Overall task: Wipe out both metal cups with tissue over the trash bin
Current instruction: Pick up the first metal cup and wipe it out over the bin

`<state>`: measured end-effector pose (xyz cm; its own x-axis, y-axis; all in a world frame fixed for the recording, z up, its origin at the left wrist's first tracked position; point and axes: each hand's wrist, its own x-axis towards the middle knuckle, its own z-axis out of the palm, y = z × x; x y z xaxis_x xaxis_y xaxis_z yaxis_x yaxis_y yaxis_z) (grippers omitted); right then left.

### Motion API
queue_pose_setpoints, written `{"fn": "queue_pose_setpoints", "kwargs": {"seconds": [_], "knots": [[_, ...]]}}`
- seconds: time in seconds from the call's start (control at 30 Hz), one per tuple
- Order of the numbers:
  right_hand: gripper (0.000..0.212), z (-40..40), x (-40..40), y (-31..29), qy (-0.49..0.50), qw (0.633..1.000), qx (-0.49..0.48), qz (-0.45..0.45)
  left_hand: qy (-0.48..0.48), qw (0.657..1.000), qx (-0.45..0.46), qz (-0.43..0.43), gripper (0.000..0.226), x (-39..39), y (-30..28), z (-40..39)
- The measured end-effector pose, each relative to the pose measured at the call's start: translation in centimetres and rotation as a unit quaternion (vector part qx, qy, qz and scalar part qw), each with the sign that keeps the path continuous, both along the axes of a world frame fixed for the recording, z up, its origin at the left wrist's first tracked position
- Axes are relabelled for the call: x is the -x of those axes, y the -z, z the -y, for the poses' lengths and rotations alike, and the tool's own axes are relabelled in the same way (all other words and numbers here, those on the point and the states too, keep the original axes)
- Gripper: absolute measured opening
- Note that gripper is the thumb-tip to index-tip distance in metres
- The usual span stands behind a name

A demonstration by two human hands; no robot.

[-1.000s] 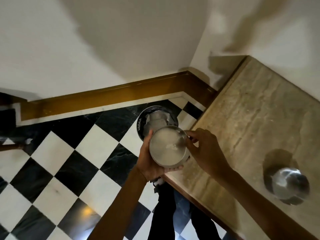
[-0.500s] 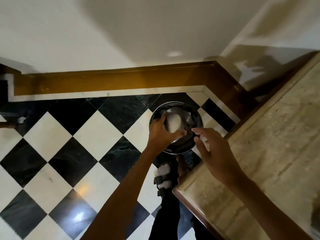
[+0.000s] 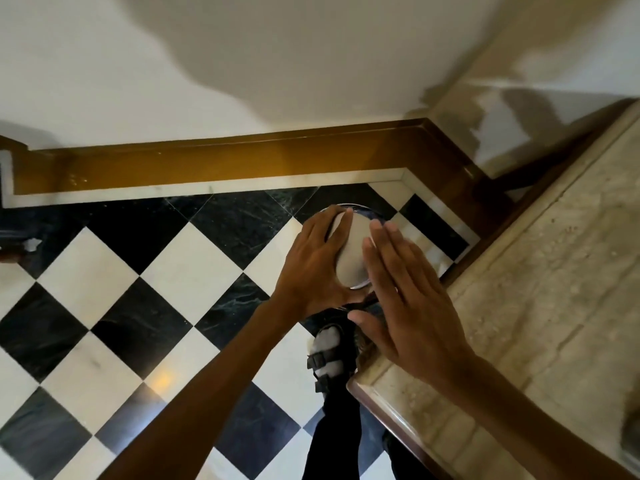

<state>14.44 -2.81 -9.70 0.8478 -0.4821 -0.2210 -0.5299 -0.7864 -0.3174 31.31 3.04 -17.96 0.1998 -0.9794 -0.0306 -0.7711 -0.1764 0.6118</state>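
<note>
My left hand [image 3: 311, 268] grips a metal cup [image 3: 351, 259] turned upside down, its dull rounded base facing me. The cup hangs over the round trash bin [image 3: 362, 208] on the floor; only a sliver of the bin's dark rim shows beyond my fingers. Flat and holding nothing, my right hand [image 3: 408, 306] has its fingertips resting against the cup's right side. No tissue is visible; the bin's inside is hidden by both hands. A blurred grey shape [image 3: 632, 441] at the counter's right edge may be the second cup.
A beige stone counter [image 3: 536, 306] with a dark wooden edge runs along the right, its corner close to my right wrist. Black and white floor tiles spread to the left. My sandalled foot [image 3: 329, 355] stands just below the bin. A brown skirting board lines the wall.
The cup went from mouth-up near the counter to upside down over the bin. My right hand moved from beside it to flat against its side. The view shifted left.
</note>
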Motion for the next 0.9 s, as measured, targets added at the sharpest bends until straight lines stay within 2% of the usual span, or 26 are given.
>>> {"fn": "queue_pose_setpoints", "kwargs": {"seconds": [0.1,0.13,0.23,0.33,0.37,0.47,0.53,0.6,0.7,0.8,0.83,0.9], "knots": [[0.089,0.3,0.5,0.1,-0.082,0.992,-0.002,-0.092,0.010,1.000,-0.007,0.023,0.115,0.2,-0.2,0.6],[0.089,0.4,0.7,0.1,-0.078,0.992,-0.004,-0.096,0.014,1.000,-0.008,0.025,0.115,0.4,-0.2,0.5],[0.083,0.3,0.8,-0.2,-0.006,1.000,-0.001,-0.018,0.004,1.000,-0.003,0.004,0.114,0.8,-0.3,0.2],[0.087,0.2,1.0,0.3,-0.077,0.994,0.012,-0.072,0.009,0.999,-0.025,0.024,0.116,1.2,-0.4,0.2],[0.087,0.1,1.2,0.3,-0.073,0.994,0.001,-0.080,0.016,0.999,-0.038,0.025,0.117,1.3,-0.5,0.2],[0.082,-0.2,1.1,-0.1,-0.006,1.000,0.001,0.000,-0.001,0.999,-0.037,0.002,0.116,1.5,-0.9,-0.3],[0.087,-0.3,1.0,0.3,-0.053,0.998,0.021,-0.032,-0.009,0.999,-0.030,0.008,0.112,1.6,-0.9,-0.3],[0.089,-0.4,1.0,0.7,-0.072,0.995,-0.003,-0.074,-0.004,0.999,-0.049,0.019,0.114,1.6,-0.9,-0.4],[0.083,-0.6,1.1,0.5,-0.017,0.999,-0.012,-0.032,-0.023,0.998,-0.057,-0.009,0.116,1.7,-1.2,-0.9],[0.082,-0.5,1.4,0.6,-0.084,0.994,-0.029,-0.071,-0.024,0.997,-0.064,0.018,0.113,1.8,-1.2,-0.9],[0.081,-0.4,1.5,0.5,-0.079,0.993,-0.047,-0.075,-0.025,0.996,-0.083,0.008,0.115,2.0,-1.5,-1.0],[0.078,-0.1,1.4,-0.2,0.007,0.994,-0.106,-0.007,-0.056,0.990,-0.115,-0.055,0.114,2.2,-2.4,-1.4]]}}
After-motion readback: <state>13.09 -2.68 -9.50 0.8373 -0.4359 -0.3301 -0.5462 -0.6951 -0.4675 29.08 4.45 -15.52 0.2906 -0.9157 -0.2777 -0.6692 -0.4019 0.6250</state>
